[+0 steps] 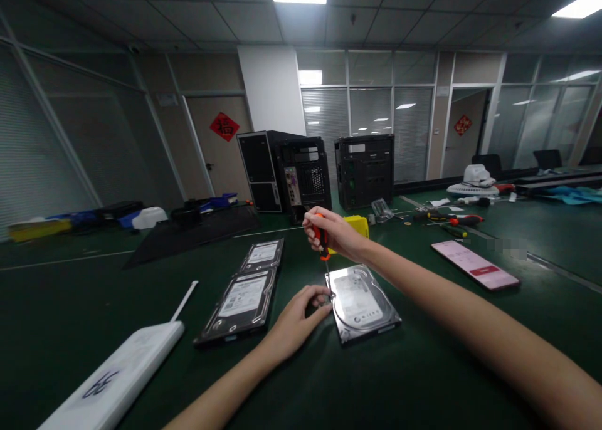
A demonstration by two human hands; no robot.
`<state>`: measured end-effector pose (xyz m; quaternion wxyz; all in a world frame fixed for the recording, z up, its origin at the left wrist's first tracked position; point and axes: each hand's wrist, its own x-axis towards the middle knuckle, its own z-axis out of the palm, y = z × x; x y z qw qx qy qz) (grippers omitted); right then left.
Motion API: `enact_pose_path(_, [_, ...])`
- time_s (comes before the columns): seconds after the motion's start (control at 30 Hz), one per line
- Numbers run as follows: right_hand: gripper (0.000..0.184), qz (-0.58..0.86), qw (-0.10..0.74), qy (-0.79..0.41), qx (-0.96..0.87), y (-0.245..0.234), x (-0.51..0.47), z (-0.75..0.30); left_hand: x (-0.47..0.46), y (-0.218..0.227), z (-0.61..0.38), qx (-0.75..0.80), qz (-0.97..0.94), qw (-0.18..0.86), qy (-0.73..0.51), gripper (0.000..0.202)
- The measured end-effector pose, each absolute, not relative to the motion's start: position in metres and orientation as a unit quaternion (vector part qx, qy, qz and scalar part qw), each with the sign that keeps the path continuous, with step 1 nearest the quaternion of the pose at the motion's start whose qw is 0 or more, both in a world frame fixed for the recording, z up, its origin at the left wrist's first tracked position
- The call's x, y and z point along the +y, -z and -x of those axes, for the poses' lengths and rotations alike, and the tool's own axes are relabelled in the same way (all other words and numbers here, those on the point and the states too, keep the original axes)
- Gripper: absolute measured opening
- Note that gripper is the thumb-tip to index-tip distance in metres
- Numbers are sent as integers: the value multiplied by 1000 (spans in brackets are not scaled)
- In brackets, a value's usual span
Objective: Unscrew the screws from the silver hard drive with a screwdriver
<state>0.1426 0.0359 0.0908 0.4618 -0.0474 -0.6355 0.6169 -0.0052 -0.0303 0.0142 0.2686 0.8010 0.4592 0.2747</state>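
A silver hard drive [363,303] lies flat on the green table just ahead of me. My right hand [332,232] is closed round an orange-handled screwdriver [322,242], held upright with its tip at the drive's near-left corner. My left hand [297,320] rests on the table beside that corner, fingers curled and touching the drive's left edge near the tip. Whether it pinches anything is too small to see.
Two more hard drives [241,304] [262,256] lie to the left. A white router [117,377] sits near left, a phone [475,265] at right, a yellow box [358,224] behind my hand. Two black computer cases [286,173] [364,170] stand further back, with loose tools [451,220] to the right.
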Motion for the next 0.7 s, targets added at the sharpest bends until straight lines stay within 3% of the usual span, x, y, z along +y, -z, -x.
enact_pose_path(0.23, [20,38,515,-578,-632,-85,36,-137,-30,-14,5,464,-801,265,-269,31])
enact_pose_path(0.47, [10,43,479,-588,-650,-88,28,-137,-28,-10,6,463,-797,266,-283,32])
enact_pose_path(0.7, [18,73,519,-537,-661,-81,30,-141,-30,-12,5,460,-801,261,-282,30])
